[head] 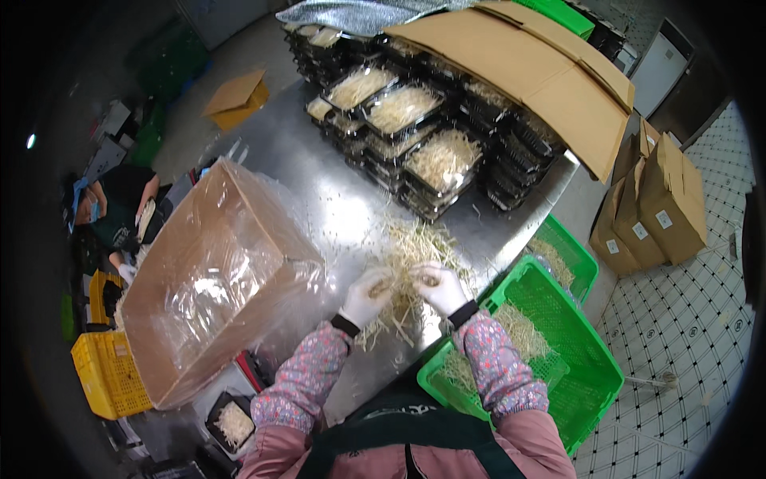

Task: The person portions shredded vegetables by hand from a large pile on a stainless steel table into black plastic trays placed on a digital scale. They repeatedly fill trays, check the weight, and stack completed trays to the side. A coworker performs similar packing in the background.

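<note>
Both my hands wear white gloves over a pile of pale, dried, straw-like strands (419,245) on a metal table (341,209). My left hand (368,296) has its fingers curled round some strands at the pile's near left side. Close beside it, my right hand (440,288) pinches strands at the pile's right. Loose strands hang between the two hands and spread below them. Beyond the pile, black trays with clear lids, filled with similar strands, stand in stacks; the nearest top tray (444,160) is full.
A cardboard box with a clear plastic liner (209,299) stands left. Green crates (574,365) holding strands are at the right. Flattened cardboard (526,60) covers the rear stacks. A filled black tray (232,424) lies lower left, near a yellow crate (111,374). A masked co-worker (116,203) is at far left.
</note>
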Demonstrator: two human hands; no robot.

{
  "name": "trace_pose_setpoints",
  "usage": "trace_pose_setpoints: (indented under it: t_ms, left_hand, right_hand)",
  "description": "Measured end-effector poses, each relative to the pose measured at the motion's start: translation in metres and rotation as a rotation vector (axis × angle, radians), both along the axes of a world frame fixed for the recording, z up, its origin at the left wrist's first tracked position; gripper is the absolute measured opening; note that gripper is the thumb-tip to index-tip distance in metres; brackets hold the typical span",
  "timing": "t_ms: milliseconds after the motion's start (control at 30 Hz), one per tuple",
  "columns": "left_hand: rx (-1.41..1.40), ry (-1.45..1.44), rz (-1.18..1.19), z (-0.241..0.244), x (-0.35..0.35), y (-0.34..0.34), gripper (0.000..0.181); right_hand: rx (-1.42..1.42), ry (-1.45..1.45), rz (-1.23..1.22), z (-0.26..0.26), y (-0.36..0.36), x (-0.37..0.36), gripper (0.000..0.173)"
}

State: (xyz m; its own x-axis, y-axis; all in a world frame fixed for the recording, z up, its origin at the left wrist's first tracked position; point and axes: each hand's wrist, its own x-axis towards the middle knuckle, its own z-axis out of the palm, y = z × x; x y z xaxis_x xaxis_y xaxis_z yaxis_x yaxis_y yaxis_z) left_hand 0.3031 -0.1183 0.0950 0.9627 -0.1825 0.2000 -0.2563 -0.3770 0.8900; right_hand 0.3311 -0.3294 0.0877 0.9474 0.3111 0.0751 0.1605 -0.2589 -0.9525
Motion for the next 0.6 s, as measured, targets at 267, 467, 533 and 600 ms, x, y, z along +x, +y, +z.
trace_pose_setpoints:
  t_ms: [267,467,533,600]
  left_hand:
    - [0.225,0.346,-0.148,-0.020,0.098,0.053,0.066]
    - [0.679,0.280,0.104,-0.087,0.176,0.022,0.073]
    - [0.787,0.283,-0.039,-0.091,0.171,0.008,0.060]
    - [0.649,0.229,-0.180,-0.088,0.144,0.006,0.050]
  right_hand:
    - [-0.590,-0.098,-0.055,0.005,-0.017,0.061,0.046]
    - [-0.976,-0.366,-0.065,-0.039,0.054,0.107,0.052]
    - [-1.017,-0.472,-0.167,-0.052,0.060,0.107,0.051]
    - [-0.927,-0.339,-0.048,-0.059,0.047,0.094,0.047]
